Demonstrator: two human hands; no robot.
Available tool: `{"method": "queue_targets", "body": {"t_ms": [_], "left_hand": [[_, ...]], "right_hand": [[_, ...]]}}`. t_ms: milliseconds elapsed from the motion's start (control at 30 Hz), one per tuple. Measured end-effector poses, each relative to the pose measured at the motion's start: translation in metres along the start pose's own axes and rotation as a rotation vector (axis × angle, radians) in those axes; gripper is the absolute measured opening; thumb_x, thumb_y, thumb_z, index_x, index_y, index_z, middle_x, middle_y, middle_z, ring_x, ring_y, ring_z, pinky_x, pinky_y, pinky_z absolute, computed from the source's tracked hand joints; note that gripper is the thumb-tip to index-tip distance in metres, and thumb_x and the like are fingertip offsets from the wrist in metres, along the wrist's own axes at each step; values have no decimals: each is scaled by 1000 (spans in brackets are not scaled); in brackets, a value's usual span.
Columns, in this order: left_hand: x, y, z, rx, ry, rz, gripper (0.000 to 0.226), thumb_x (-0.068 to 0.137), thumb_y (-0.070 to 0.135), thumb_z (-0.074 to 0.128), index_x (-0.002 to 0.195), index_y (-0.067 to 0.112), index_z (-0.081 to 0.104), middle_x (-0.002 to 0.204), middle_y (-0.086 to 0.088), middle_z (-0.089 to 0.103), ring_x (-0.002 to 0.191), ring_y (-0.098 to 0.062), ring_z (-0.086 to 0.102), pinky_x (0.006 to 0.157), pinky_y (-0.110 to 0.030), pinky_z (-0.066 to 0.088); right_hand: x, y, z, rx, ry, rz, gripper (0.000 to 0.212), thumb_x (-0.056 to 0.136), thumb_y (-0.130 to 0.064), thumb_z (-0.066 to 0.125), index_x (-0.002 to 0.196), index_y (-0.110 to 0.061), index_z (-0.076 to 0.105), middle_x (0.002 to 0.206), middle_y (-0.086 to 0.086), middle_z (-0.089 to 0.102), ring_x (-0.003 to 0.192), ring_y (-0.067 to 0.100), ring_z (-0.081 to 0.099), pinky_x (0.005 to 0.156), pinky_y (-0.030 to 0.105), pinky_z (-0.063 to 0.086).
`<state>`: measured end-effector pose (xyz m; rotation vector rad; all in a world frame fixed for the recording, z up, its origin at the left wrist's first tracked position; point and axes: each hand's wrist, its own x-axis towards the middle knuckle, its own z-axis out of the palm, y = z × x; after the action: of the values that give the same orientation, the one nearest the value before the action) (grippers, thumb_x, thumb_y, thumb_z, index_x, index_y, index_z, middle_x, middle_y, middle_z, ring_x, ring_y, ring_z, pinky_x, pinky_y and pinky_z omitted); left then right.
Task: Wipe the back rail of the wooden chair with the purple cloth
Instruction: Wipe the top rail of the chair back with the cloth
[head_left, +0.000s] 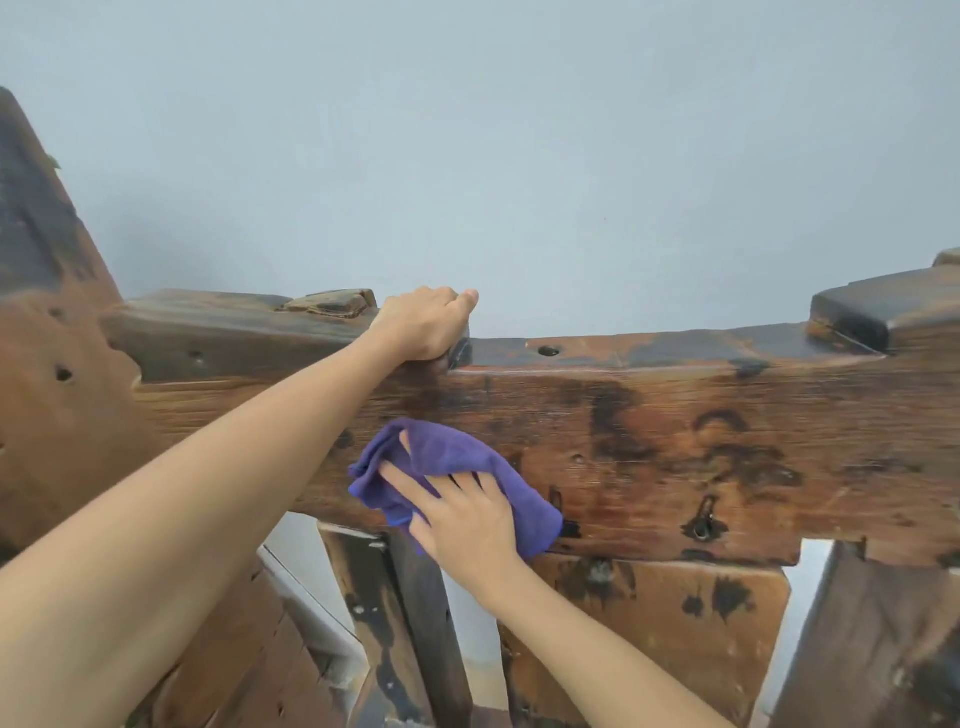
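The wooden chair's back rail (675, 457) is a thick, dark-stained brown beam running across the middle of the view. The purple cloth (447, 452) is pressed flat against the rail's front face, left of centre. My right hand (462, 514) lies on the cloth with fingers spread, holding it to the wood. My left hand (423, 322) grips the rail's top edge just above, fingers curled over the far side.
A pale blue-grey wall (519, 156) stands right behind the chair. Upright slats (675, 623) drop from the rail, with gaps between them. A slanted wooden side piece (47, 338) rises at the left, and a raised block (883, 306) tops the rail at the right.
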<state>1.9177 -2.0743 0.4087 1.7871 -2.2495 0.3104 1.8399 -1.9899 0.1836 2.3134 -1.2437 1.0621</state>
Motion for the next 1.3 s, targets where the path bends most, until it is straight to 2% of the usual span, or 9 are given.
{"method": "queue_targets", "body": {"t_ms": [67, 167, 300, 533, 800, 933, 1067, 1167, 1300], "left_hand": [[0, -1, 0, -11, -1, -5, 30, 107, 23, 20, 80, 18, 32, 111, -21, 61, 102, -42, 58, 90, -55, 47], [-1, -3, -1, -29, -15, -38, 22, 107, 22, 19, 103, 13, 39, 120, -22, 60, 109, -43, 57, 92, -55, 46], [-1, -1, -1, 12, -48, -37, 45, 106, 30, 14, 132, 9, 44, 133, -22, 56, 119, -42, 54, 88, -49, 38], [-4, -1, -1, 5, -34, -12, 59, 106, 44, 6, 106, 9, 53, 125, -21, 63, 114, -38, 57, 86, -48, 34], [-2, 2, 4, -58, -1, -19, 67, 102, 55, 7, 95, 15, 60, 111, -17, 69, 91, -32, 51, 84, -47, 29], [1, 3, 7, -41, 24, -4, 76, 101, 59, 5, 96, 13, 65, 107, -16, 70, 97, -34, 60, 89, -48, 33], [0, 3, 5, -45, 19, 11, 82, 99, 63, 4, 108, 13, 69, 114, -17, 70, 110, -37, 62, 97, -51, 34], [-4, -1, 2, -43, -12, 29, 87, 99, 64, 2, 121, 11, 68, 123, -18, 68, 118, -37, 60, 100, -50, 33], [-7, -7, 0, -57, -43, 91, 85, 99, 64, 0, 105, 15, 69, 118, -17, 70, 116, -36, 61, 95, -49, 32]], "right_hand": [[13, 8, -17, -47, -56, -93, 64, 90, -36, 61, 151, -45, 46, 140, -13, 63, 113, 16, 66, 96, 33, 39], [26, 42, -49, -192, 21, -220, 61, 95, -37, 61, 154, -41, 44, 149, -10, 58, 122, 19, 62, 103, 34, 37], [19, 101, -102, -287, 243, -108, 54, 103, -36, 51, 156, -40, 42, 158, -3, 49, 125, 27, 60, 101, 41, 42], [-40, 181, -161, -360, 342, 458, 56, 106, -40, 32, 160, -26, 33, 167, 13, 29, 142, 44, 37, 117, 55, 26], [-52, 130, -135, -231, 283, 687, 65, 106, -36, 34, 165, -14, 17, 171, 25, 2, 157, 48, 8, 120, 65, 24], [-63, 82, -90, -260, 129, 487, 61, 107, -35, 37, 163, -15, 24, 170, 15, 7, 156, 37, 10, 122, 62, 27], [-25, 20, -44, -248, 80, 316, 57, 104, -31, 44, 160, -20, 34, 169, 6, 20, 152, 34, 19, 123, 50, 15], [14, -25, -27, -204, -161, 51, 63, 104, -36, 41, 163, -38, 21, 165, 5, 35, 147, 35, 31, 123, 51, 13], [28, -22, -31, -248, -488, -290, 57, 101, -38, 49, 156, -42, 37, 161, -5, 43, 146, 27, 36, 126, 49, 21]]}}
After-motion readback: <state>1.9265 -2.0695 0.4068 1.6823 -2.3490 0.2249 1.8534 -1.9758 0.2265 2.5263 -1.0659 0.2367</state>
